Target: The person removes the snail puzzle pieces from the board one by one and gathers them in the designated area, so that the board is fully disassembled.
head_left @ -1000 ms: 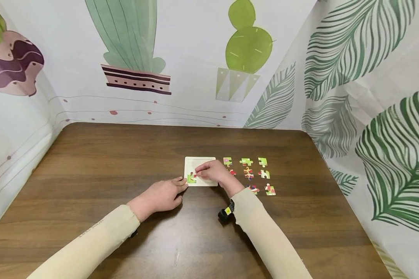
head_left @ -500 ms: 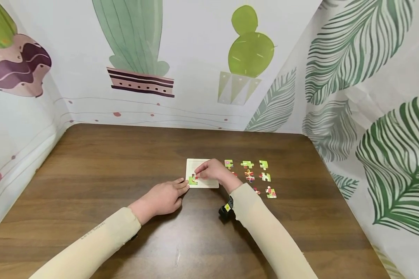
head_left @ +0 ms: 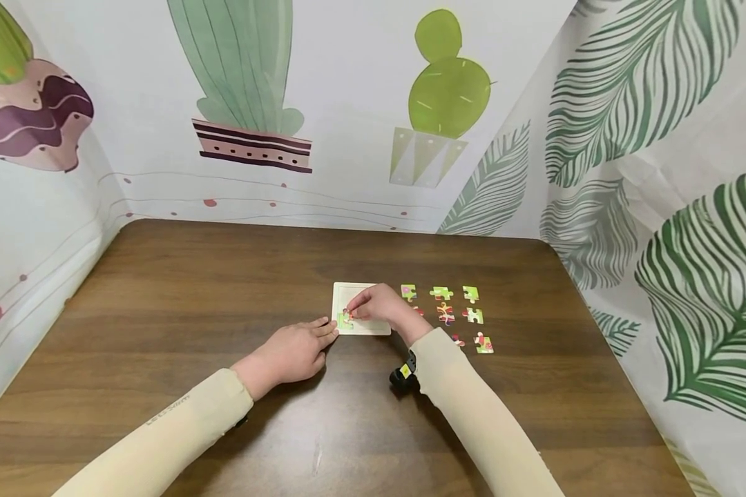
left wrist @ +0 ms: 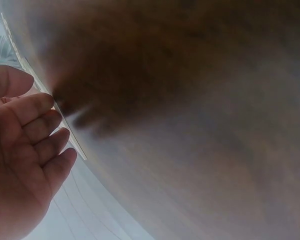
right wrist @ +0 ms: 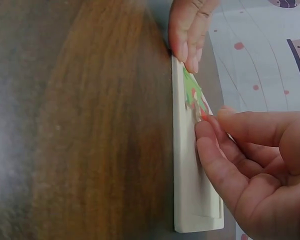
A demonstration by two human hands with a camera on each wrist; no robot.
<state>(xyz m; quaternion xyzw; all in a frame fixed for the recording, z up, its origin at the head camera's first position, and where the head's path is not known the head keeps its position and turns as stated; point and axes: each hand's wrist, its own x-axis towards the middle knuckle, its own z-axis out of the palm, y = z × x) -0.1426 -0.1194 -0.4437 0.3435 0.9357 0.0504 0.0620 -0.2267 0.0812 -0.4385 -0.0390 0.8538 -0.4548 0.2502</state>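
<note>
In the head view a shallow white puzzle tray (head_left: pixel 371 330) lies on the table, with a green jigsaw piece (right wrist: pixel 191 91) in its near left corner. My right hand (head_left: pixel 380 308) is over the tray and pinches a small jigsaw piece with red on it (right wrist: pixel 204 114) between thumb and fingers, right against the green one. Most of the held piece is hidden by the fingertips. My left hand (head_left: pixel 291 352) lies flat to the left, its extended fingertips touching the tray's near left corner. The left wrist view shows its palm and slightly bent fingers (left wrist: pixel 42 125) at the tray's edge.
Right of the tray, several loose jigsaw pieces (head_left: pixel 445 315) lie in rough rows on the brown wooden table (head_left: pixel 224 276); my right forearm and hand cover some. A patterned cloth (head_left: pixel 342 124) hangs behind the table and along its sides.
The head view has shifted slightly. My right fingers stay at the green piece, with only small movement of the pinched piece against it. My left hand keeps its place at the tray corner.
</note>
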